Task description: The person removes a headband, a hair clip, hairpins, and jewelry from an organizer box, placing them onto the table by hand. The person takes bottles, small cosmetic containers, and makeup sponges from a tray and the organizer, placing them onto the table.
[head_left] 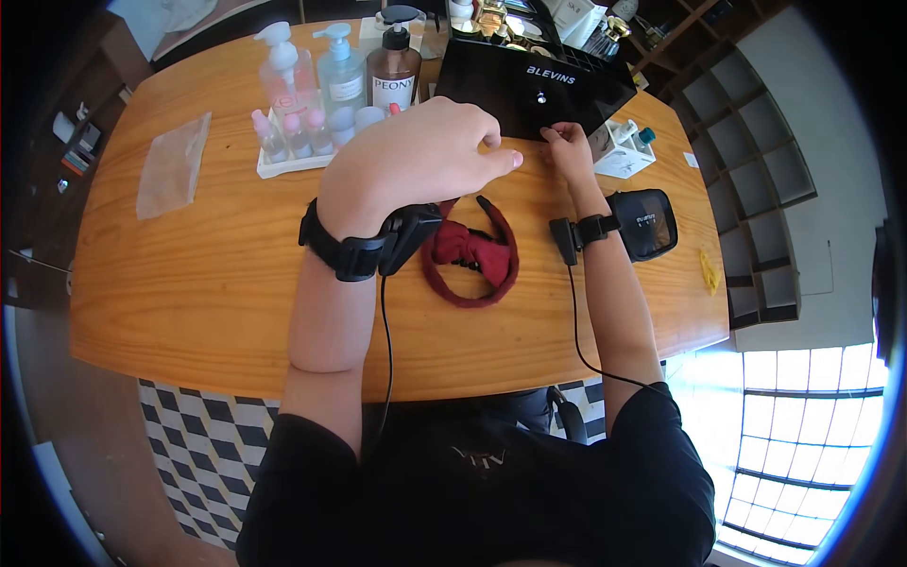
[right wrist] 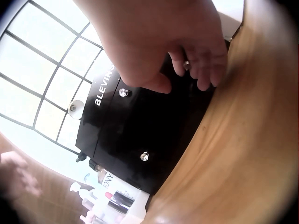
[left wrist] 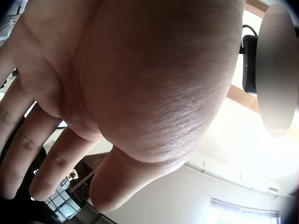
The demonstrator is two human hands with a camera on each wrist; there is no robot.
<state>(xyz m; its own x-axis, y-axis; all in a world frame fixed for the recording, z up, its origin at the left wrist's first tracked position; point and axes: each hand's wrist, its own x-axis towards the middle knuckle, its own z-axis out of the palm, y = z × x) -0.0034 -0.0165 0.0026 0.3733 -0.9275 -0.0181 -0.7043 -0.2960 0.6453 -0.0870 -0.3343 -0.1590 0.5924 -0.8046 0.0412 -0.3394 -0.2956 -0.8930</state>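
Observation:
My left hand (head_left: 430, 142) hovers over the table in front of the toiletries. In the left wrist view its fingers (left wrist: 60, 158) extend loosely, apart from the thumb, with nothing held. My right hand (head_left: 570, 156) is at the lower right front of a glossy black box (head_left: 501, 104) lettered BLEVINS. The right wrist view shows its thumb and fingers parted beside a small crystal knob (right wrist: 187, 65) on a lower drawer. Two more knobs show on that front, one higher up (right wrist: 124, 92). Between my forearms lies a dark red bow headband (head_left: 470, 257).
Left of the box stand pump bottles, including a brown PEONY bottle (head_left: 393, 71), behind a white tray (head_left: 283, 168) of small bottles. A white holder (head_left: 624, 156) stands at the box's right. A clear plastic bag (head_left: 173, 168) lies far left, a yellow scrap (head_left: 709, 272) far right.

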